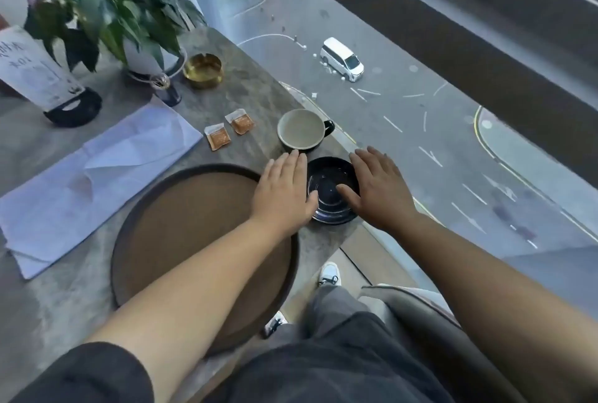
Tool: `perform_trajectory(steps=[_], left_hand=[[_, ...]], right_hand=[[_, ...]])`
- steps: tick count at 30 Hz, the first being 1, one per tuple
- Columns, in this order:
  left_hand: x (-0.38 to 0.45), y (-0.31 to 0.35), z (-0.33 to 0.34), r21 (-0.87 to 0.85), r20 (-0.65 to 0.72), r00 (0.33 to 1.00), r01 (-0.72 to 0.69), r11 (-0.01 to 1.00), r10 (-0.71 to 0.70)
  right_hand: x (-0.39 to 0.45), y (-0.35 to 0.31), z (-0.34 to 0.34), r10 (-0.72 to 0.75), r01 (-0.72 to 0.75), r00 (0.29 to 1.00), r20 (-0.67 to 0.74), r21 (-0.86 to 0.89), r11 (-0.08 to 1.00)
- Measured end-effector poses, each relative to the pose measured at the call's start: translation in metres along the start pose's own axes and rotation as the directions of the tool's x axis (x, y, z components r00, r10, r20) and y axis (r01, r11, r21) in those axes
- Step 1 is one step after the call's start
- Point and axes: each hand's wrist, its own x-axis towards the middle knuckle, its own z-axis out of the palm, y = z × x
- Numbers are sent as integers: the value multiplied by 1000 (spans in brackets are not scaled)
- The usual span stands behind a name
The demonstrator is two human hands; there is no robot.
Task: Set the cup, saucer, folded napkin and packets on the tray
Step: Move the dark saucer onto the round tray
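Observation:
A dark glazed saucer [330,179] lies on the grey stone table by its right edge. My left hand [283,192] and my right hand [378,189] flank it with fingers stretched flat, and both thumbs rest on its top. Just behind it stands a dark cup [301,129] with a pale inside, its handle pointing right. The round brown tray [168,227] sits to the left of the saucer, under my left forearm, with nothing on it. A white napkin [97,176] lies spread out to the tray's left. Two orange packets [218,137] [241,122] lie behind the tray.
A brass ashtray [204,70], a potted plant [129,14] and a standing paper sign [35,69] crowd the back of the table. The table's curved edge [326,240] runs close past the saucer, beside a window over a street. A grey chair arm [404,302] is below.

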Motion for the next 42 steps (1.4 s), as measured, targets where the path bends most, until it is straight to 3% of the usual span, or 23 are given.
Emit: perform_trajectory(steps=[10,16,20,27,31,37,42], left_hand=[[15,-5,36,21,102,993,60,998,-62],[26,-7,42,67,140,975,167,984,-175],[32,-7,44,102,181,961,196,975,-211],[43,-10,56,24,182,953,240,970,-241],[40,-15,56,-74,151,957,263,962,-250],[25,-26,39,-378,113,948,317,870,-296],[10,-36,27,-410,143,925,380,829,-353]], right_hand=[[0,17,30,65,-67,992,108,19,998],[3,25,42,200,-210,974,108,93,973],[6,25,48,363,-392,917,162,205,897],[13,24,57,489,-550,835,253,409,728],[14,24,55,483,-543,839,250,445,712],[18,13,41,441,-467,879,181,516,718],[25,-5,31,368,-394,916,158,531,750]])
